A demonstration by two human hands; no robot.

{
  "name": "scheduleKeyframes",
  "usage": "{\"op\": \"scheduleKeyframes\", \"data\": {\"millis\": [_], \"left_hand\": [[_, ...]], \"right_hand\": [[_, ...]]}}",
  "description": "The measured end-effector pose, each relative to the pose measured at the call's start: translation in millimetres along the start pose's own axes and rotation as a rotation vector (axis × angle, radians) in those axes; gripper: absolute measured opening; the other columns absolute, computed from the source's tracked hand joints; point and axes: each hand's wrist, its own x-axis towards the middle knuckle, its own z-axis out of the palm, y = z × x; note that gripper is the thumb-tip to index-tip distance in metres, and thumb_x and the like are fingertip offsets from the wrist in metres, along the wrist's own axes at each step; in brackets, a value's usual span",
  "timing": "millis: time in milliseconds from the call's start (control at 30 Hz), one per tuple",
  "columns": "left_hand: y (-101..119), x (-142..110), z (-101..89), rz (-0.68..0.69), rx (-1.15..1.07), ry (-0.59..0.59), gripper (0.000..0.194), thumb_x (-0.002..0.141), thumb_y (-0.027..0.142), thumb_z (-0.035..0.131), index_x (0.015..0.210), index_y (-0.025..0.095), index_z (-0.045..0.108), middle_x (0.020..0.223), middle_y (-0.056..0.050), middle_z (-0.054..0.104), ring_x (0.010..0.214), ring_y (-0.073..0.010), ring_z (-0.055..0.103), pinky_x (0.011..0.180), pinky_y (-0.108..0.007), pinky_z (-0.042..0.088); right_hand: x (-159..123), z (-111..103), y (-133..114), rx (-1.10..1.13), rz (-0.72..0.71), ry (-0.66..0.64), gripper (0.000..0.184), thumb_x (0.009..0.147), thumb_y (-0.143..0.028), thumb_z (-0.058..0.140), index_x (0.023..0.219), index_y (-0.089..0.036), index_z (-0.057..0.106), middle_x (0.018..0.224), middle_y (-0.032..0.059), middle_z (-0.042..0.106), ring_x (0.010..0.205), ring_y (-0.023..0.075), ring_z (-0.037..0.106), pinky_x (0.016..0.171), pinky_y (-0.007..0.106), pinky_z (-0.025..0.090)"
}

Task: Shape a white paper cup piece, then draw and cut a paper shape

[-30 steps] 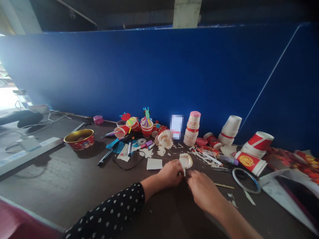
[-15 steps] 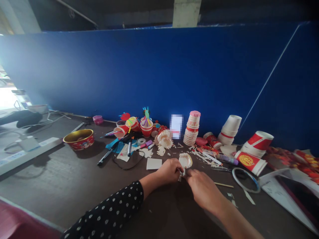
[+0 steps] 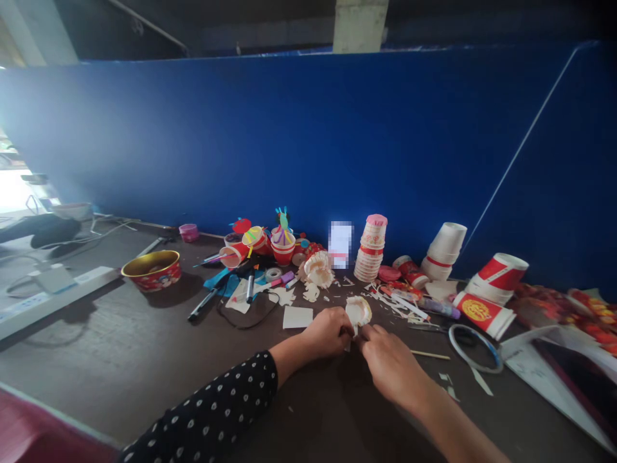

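My left hand (image 3: 329, 331) is closed, its fingertips pinching a small white paper strip (image 3: 355, 332). From the other side my right hand (image 3: 387, 357) meets it, fingers curled and tips at the same strip; the exact grip is partly hidden. Just beyond the fingertips lies a round, cream-white piece with a ruffled edge (image 3: 358, 311), apparently cut from a paper cup. Whether the strip is joined to that piece is hard to see. Left of my hand rests a flat white square (image 3: 297, 317).
Paper scraps (image 3: 398, 305), pens (image 3: 250, 287) and a wooden stick (image 3: 430, 354) surround the hands. Stacked paper cups (image 3: 369, 260) stand behind. A tape roll (image 3: 476, 348) lies right, a red-gold bowl (image 3: 152, 270) left. A blue partition (image 3: 308, 141) closes off the back.
My right fingertips have shifted very slightly toward the ruffled piece, and less of the white strip shows between the hands. Everything else stays in place.
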Motion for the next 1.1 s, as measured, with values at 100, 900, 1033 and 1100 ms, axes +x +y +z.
{"op": "scheduleKeyframes", "data": {"millis": [100,900,1033,1100], "left_hand": [[1,0,-1.5,-0.010,-0.003,-0.013,0.017,0.064,0.007,0.054,0.071,0.015,0.067,0.075,-0.003,0.061,0.072,-0.0141,0.055,0.066,-0.021,0.043],[4,3,-2.9,-0.026,0.040,-0.097,0.011,0.069,0.011,0.059,0.070,0.017,0.068,0.079,-0.002,0.062,0.077,-0.0140,0.056,0.069,-0.021,0.041],[2,3,-1.4,-0.026,0.033,-0.089,0.009,0.070,0.013,0.059,0.069,0.017,0.067,0.077,-0.001,0.061,0.076,-0.0134,0.055,0.069,-0.020,0.041],[1,2,-1.1,-0.031,0.034,-0.081,0.008,0.070,0.014,0.059,0.068,0.017,0.066,0.076,-0.001,0.061,0.076,-0.0135,0.055,0.069,-0.020,0.041]], "right_hand": [[1,2,0,-0.006,0.004,-0.003,0.035,0.078,-0.004,0.036,0.094,-0.014,0.065,0.099,0.0122,0.061,0.091,0.0227,0.053,0.073,0.029,0.040],[-5,6,3,-0.022,0.004,0.016,0.037,0.076,-0.001,0.037,0.098,-0.014,0.063,0.088,0.0103,0.066,0.081,0.0213,0.060,0.073,0.031,0.039],[-4,6,-2,-0.062,0.000,0.034,0.036,0.078,-0.003,0.036,0.097,-0.014,0.064,0.093,0.0113,0.065,0.085,0.0217,0.059,0.074,0.031,0.039],[-3,8,-3,-0.076,0.000,0.046,0.035,0.078,-0.003,0.036,0.094,-0.014,0.065,0.094,0.0115,0.064,0.086,0.0216,0.058,0.074,0.032,0.039]]}}
